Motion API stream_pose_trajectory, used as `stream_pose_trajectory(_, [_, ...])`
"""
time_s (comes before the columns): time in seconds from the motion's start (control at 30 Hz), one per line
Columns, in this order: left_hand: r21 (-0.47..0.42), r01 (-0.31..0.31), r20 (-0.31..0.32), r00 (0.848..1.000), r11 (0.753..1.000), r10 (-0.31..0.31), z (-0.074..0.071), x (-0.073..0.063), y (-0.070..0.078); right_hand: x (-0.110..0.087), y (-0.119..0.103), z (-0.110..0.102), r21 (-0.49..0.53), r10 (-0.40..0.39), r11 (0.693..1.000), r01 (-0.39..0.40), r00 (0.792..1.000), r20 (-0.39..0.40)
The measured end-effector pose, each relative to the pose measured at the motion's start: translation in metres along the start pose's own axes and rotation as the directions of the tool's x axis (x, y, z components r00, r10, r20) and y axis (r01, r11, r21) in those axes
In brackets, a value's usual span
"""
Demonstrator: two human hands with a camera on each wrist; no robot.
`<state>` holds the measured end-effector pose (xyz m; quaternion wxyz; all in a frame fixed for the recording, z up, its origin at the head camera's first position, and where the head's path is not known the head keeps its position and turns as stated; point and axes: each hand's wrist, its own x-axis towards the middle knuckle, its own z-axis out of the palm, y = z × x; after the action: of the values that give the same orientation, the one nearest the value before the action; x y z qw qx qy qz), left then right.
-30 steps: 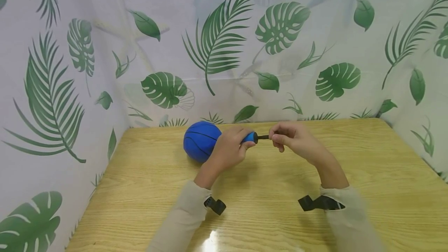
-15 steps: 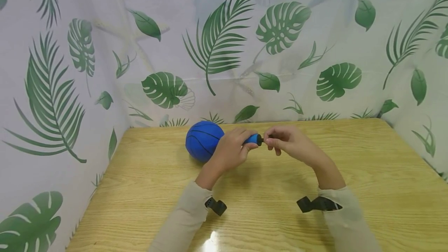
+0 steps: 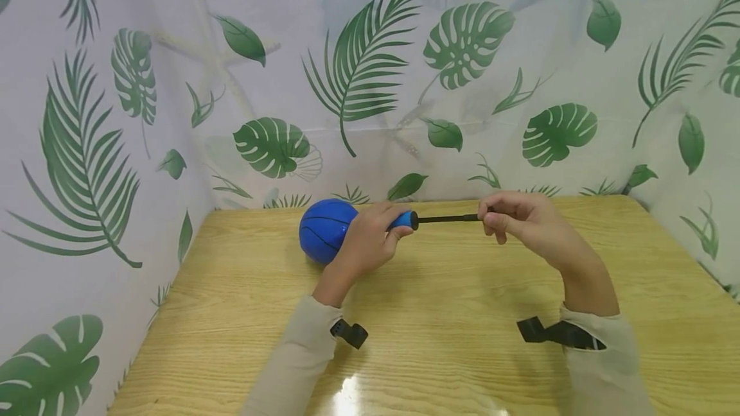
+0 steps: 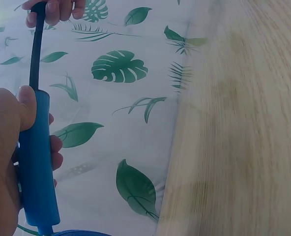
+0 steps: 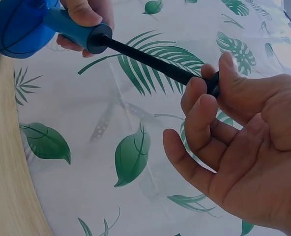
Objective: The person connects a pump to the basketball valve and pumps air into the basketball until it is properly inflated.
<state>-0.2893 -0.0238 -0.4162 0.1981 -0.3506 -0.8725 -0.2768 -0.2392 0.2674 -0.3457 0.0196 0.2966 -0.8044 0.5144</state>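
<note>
A blue ball with black lines [image 3: 325, 231] rests on the table toward its back left. My left hand [image 3: 367, 237] grips the blue barrel of a hand pump [image 4: 37, 162], whose nozzle end points at the ball. In the left wrist view that end meets the ball's edge; how far it goes in is hidden. My right hand [image 3: 527, 223] pinches the end of the pump's black rod [image 5: 155, 63] between thumb and fingers. The rod stands far out of the barrel, roughly level above the table.
The wooden table [image 3: 439, 352] reaches back to a white cloth with green leaf prints [image 3: 370, 146], which also hangs at both sides. A black strap sits on each wrist over light sleeves.
The right hand first pushed the rod into the barrel, then drew it out to the right, farther than before. The left hand and ball shifted slightly right, then back left.
</note>
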Motion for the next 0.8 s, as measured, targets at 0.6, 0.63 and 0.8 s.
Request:
stream_pose_trajectory(0.6, [0.075, -0.092, 0.005, 0.996, 0.993, 0.092, 0.016, 0.000, 0.011, 0.027, 0.022, 0.046, -0.028, 0.087, 0.996, -0.085, 0.995, 0.056])
stream_pose_trajectory(0.63, [0.071, -0.089, 0.014, 0.996, 0.993, 0.089, 0.016, 0.000, 0.013, 0.028, 0.023, 0.049, -0.027, 0.097, 0.995, -0.096, 0.994, 0.058])
stream_pose_trajectory(0.8, [0.064, -0.070, 0.035, 0.997, 0.995, 0.068, 0.015, 0.000, 0.016, 0.031, 0.025, 0.057, -0.022, 0.134, 0.991, -0.133, 0.988, 0.075])
